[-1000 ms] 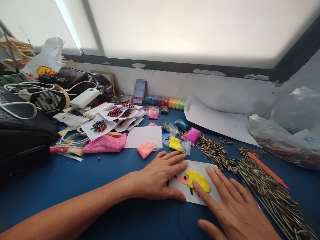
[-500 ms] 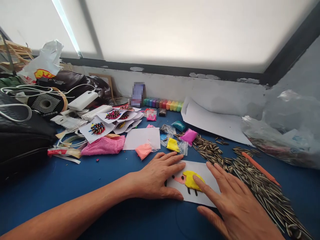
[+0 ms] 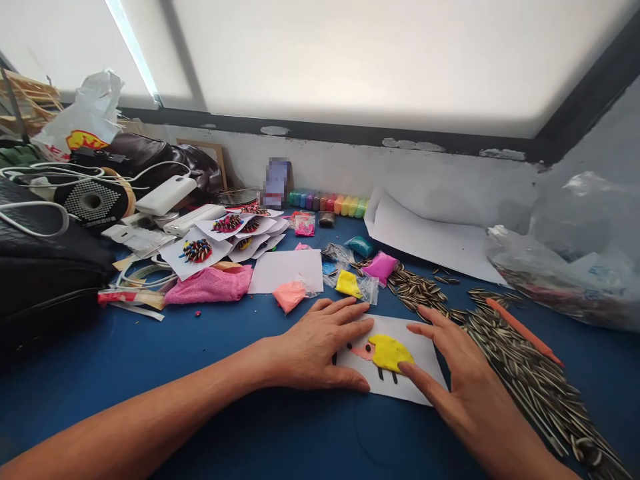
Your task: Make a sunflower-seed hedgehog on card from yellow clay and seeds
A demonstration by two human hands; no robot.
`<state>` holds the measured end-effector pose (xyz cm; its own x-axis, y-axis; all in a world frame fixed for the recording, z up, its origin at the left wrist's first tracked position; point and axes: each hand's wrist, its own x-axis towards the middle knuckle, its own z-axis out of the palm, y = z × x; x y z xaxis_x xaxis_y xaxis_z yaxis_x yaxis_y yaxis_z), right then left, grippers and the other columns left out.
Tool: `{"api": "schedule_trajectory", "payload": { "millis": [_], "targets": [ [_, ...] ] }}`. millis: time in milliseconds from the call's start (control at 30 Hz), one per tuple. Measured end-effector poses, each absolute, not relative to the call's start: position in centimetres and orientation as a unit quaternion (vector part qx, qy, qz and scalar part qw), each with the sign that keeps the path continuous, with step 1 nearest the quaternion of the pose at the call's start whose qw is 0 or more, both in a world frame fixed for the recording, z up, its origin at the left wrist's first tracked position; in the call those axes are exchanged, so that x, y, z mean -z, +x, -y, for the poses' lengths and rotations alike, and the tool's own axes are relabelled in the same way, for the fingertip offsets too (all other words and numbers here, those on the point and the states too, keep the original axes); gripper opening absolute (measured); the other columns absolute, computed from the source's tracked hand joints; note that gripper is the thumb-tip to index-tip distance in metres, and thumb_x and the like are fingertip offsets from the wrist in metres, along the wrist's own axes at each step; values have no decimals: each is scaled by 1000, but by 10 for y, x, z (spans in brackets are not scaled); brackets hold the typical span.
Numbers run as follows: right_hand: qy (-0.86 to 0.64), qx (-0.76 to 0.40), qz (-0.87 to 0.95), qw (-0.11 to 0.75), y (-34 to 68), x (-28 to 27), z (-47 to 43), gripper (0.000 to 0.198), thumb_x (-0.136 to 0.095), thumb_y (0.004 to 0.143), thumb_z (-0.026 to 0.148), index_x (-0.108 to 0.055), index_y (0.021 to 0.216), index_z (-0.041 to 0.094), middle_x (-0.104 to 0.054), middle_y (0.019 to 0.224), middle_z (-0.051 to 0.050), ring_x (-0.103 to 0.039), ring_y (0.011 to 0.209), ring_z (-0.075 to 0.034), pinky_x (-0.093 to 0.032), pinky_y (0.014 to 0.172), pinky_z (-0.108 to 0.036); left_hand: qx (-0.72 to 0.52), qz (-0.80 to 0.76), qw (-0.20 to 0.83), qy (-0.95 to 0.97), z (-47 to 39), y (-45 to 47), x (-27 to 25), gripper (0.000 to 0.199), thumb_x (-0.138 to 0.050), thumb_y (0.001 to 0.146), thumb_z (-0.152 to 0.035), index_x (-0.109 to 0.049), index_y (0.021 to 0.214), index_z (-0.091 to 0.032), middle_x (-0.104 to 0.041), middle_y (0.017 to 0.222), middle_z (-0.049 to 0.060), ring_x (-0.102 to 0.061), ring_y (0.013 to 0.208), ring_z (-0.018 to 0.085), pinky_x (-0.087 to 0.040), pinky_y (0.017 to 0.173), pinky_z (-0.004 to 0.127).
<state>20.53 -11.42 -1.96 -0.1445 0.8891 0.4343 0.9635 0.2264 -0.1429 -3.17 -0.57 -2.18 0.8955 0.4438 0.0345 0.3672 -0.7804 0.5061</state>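
A small white paper card (image 3: 417, 393) lies on the blue table, bearing a flat clay animal figure. Its body is yellow clay (image 3: 390, 352), its face pink clay (image 3: 361, 351) with dark dots, and two short black legs (image 3: 395, 378) stick out below. My left hand (image 3: 320, 347) rests flat on the card's left end, fingers spread. Over the right end is my right hand (image 3: 465, 373), fingers apart, one digit touching the lower right edge of the yellow clay. It holds nothing.
Striped sunflower seeds (image 3: 530, 380) spread at right beside an orange stick (image 3: 525, 331). Beyond the card lie bags of yellow clay (image 3: 347, 283), purple clay (image 3: 381, 267) and peach clay (image 3: 289, 295). Seed-covered cards (image 3: 196, 252), a pink cloth (image 3: 210, 285) and a black bag (image 3: 45, 267) occupy the left.
My right hand has shifted its touch from the middle of the yellow clay to its lower right edge, its other fingers lifted. My left hand stays on the card.
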Motion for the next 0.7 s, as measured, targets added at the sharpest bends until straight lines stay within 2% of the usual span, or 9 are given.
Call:
{"api": "schedule_trajectory", "payload": {
  "millis": [133, 267, 533, 700],
  "targets": [
    [-632, 61, 742, 217, 203, 34, 107, 57, -51, 91, 64, -61, 125, 18, -58, 141, -17, -52, 134, -34, -48, 102, -54, -73, -214, 256, 940, 6, -31, 21, 82, -59, 88, -68, -40, 152, -20, -25, 163, 13, -21, 151, 36, -20, 117, 57],
    [-639, 58, 737, 213, 199, 41, 101, 61, -50, 91, 64, -56, 130, 18, -55, 144, -18, -46, 139, -34, -41, 108, -56, -67, -217, 255, 940, 6, -31, 22, 83, -58, 88, -69, -40, 152, -20, -25, 163, 12, -21, 151, 36, -20, 117, 57],
    [-658, 66, 725, 189, 203, 50, 95, 68, -53, 87, 63, -51, 139, 18, -52, 146, -19, -41, 141, -37, -37, 108, -59, -97, -211, 253, 939, 5, -31, 28, 80, -60, 87, -68, -43, 150, -22, -28, 162, 12, -23, 150, 37, -23, 116, 56],
    [-635, 100, 740, 200, 203, 47, 95, 72, -44, 92, 68, -47, 142, 16, -54, 144, -20, -47, 137, -36, -42, 105, -57, -94, -211, 256, 938, 6, -32, 26, 79, -60, 88, -67, -42, 150, -23, -27, 163, 11, -22, 150, 36, -22, 117, 55]
  ]
}}
